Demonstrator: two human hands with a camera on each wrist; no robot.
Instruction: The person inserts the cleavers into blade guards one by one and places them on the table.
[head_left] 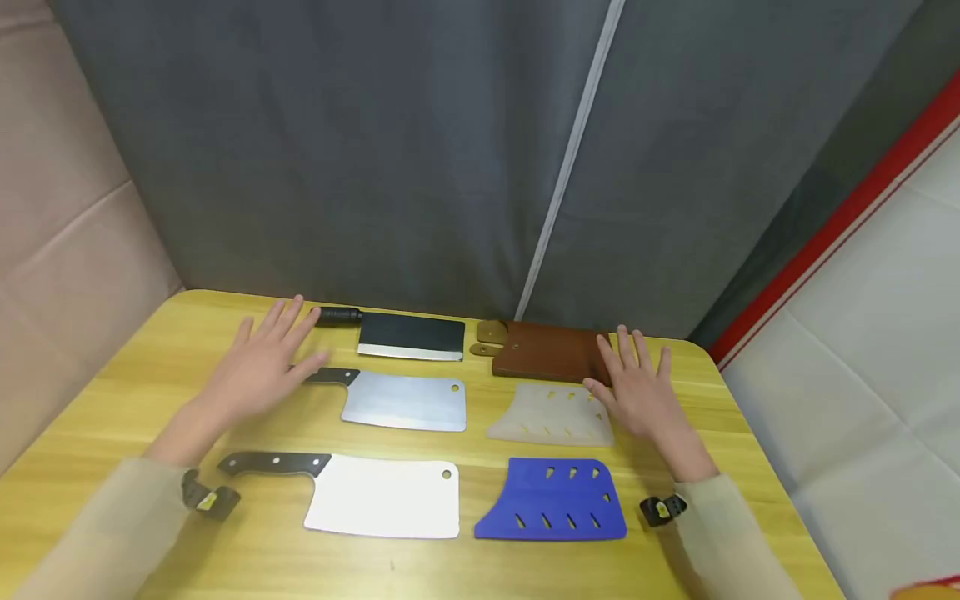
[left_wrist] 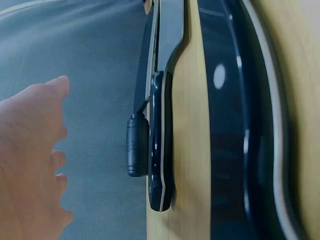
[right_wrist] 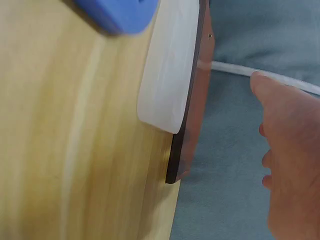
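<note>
Three cleavers lie in a column on the wooden table: a dark-bladed one at the back, a steel one in the middle, a white-bladed one in front. To their right lie three sheaths: brown leather, translucent white, blue. My left hand hovers open, fingers spread, over the middle cleaver's handle. Beside the brown and white sheaths my right hand is spread open. The wrist views show the left hand and the right hand holding nothing.
A grey curtain hangs right behind the table's far edge. A beige padded wall stands at the left. A red-edged white panel lies to the right of the table.
</note>
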